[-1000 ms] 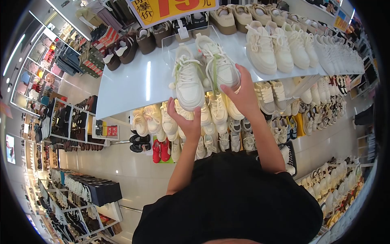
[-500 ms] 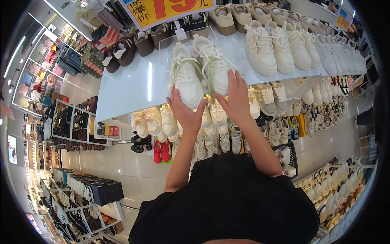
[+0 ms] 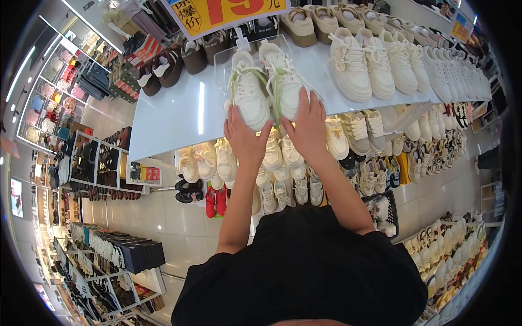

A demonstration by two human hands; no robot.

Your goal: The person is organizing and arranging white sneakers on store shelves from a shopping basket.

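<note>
Two white sneakers with white and green laces stand side by side, toes toward me, at a clear acrylic stand [image 3: 222, 65] on the white shelf. My left hand [image 3: 246, 136] is around the toe of the left sneaker [image 3: 250, 100], fingers along its outer side and thumb at the inner side. Around the toe of the right sneaker [image 3: 285, 81] is my right hand [image 3: 307, 130], its fingers on the outer side and its thumb near the inner edge. Both palms face the toes and hide their front ends.
The white shelf [image 3: 168, 119] carries cream sneakers [image 3: 350, 65] on the right and brown shoes [image 3: 193, 57] behind. A price sign [image 3: 228, 13] rises at the back. Lower down are more rows of shoes and red shoes [image 3: 216, 201]. A black basket [image 3: 387, 214] is beside me.
Both white sneakers have shifted slightly back, away from me, and their toes sit a little farther onto the shelf. My hands have moved along with them.
</note>
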